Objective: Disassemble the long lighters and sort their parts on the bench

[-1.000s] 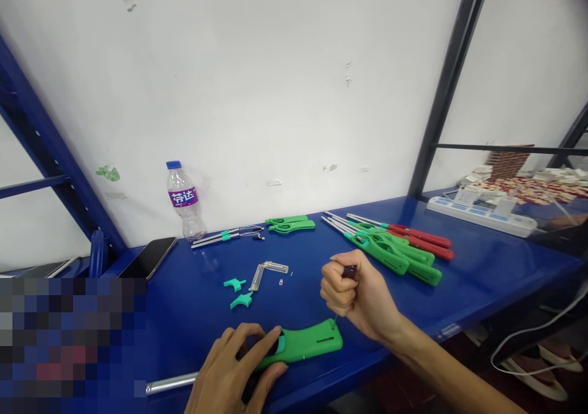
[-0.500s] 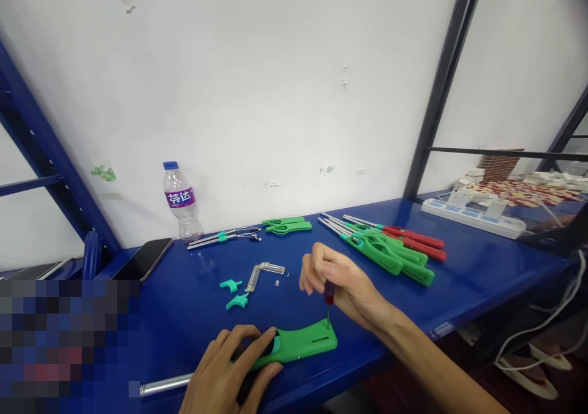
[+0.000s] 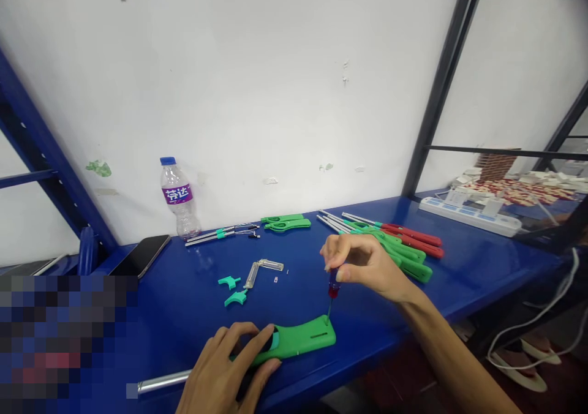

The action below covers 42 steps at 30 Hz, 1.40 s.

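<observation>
A green lighter body [image 3: 303, 338] with a metal tube [image 3: 163, 381] lies flat near the table's front edge. My left hand [image 3: 229, 365] is wrapped round its middle and presses it down. Above its right end, my right hand [image 3: 362, 264] pinches the handle of a small red and purple screwdriver [image 3: 334, 284]. The screwdriver's tip sits at a hole near the end of the green body. Behind the left hand lie two teal triggers [image 3: 236, 297], two clear parts [image 3: 252, 275] and a tiny pinkish piece [image 3: 276, 279].
Green lighters [image 3: 416, 270] and red lighters [image 3: 418, 236] are piled at the right, near a power strip [image 3: 468, 217]. Along the wall are green shells [image 3: 289, 223], metal tubes with wires [image 3: 211, 238] and a bottle [image 3: 179, 199]. A phone [image 3: 142, 256] lies left.
My right hand has shifted slightly up and right, with its fingers now higher on the screwdriver handle. The left hand still holds the green body in place.
</observation>
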Tool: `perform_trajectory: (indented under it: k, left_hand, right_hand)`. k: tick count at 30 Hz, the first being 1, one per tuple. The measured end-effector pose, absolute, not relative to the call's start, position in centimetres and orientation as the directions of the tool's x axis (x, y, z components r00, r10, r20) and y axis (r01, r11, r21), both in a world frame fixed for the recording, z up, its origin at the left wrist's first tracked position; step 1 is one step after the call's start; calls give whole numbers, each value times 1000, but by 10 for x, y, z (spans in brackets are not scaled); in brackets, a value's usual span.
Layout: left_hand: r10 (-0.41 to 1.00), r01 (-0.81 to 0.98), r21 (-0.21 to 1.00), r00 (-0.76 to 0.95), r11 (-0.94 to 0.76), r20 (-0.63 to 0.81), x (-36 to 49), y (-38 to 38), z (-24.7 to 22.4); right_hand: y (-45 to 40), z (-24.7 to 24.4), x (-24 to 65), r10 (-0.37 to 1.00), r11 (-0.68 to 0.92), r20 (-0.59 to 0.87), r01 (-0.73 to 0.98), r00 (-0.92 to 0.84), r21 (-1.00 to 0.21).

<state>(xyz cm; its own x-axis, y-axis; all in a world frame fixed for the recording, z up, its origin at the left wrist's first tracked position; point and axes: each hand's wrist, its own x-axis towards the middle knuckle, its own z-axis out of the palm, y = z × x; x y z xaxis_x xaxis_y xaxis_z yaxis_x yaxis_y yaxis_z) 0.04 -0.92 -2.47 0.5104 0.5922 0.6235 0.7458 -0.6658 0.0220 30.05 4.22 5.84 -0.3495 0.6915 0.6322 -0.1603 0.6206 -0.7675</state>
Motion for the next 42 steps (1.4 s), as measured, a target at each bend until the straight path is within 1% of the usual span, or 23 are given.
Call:
perform_trajectory:
  k: [5, 9, 11, 13, 16, 19, 21, 23, 25, 29, 33, 35, 38, 42]
  left_hand:
    - [573, 738, 9, 517, -675, 636, 3, -10, -20]
    - [542, 736, -1, 500, -677, 675, 5, -11, -18]
    - [552, 740, 4, 497, -672, 670, 4, -10, -19]
    - [564, 739, 5, 510, -674, 649, 1, -9, -20]
    - [566, 731, -9, 536, -682, 627, -4, -6, -24]
    - [565, 730, -11, 538, -683, 626, -6, -4, -25]
    - [569, 734, -4, 530, -679, 628, -5, -4, -25]
    - [575, 736, 6, 524, -677, 629, -4, -5, -25]
    - [584, 740, 20, 514, -673, 628, -3, -6, -25]
    - [590, 735, 42, 507, -676, 628, -2, -7, -24]
    - [591, 730, 56, 503, -681, 630, -2, -7, -24]
    - [590, 731, 52, 504, -681, 631, -2, -7, -24]
    - [588, 732, 39, 514, -681, 625, -3, -8, -25]
    - [601, 742, 27, 521, -670, 605, -3, -9, -25]
  right_hand:
    - [45, 59, 310, 710, 615, 598, -86, -371, -784]
    - [44, 64, 312, 664, 572, 568, -160, -486, -805]
    - [43, 66, 312, 634, 549, 557, -196, -536, -813]
    - [42, 68, 311, 626, 545, 553, -198, -550, -815]
    - [42, 68, 307, 633, 607, 588, -148, -504, -781]
    - [43, 65, 303, 628, 708, 669, -67, -398, -703]
    - [44, 63, 302, 630, 735, 701, -35, -333, -677]
    - [44, 62, 304, 656, 709, 680, -42, -326, -704]
    - [43, 62, 308, 671, 638, 618, -106, -410, -763]
    - [41, 62, 315, 596, 466, 519, -262, -613, -845]
    - [40, 62, 313, 568, 418, 494, -287, -658, -862]
    - [41, 62, 312, 565, 439, 520, -300, -641, -847]
    - [44, 61, 312, 600, 519, 585, -291, -546, -803]
    - [46, 60, 314, 690, 544, 564, -189, -454, -817]
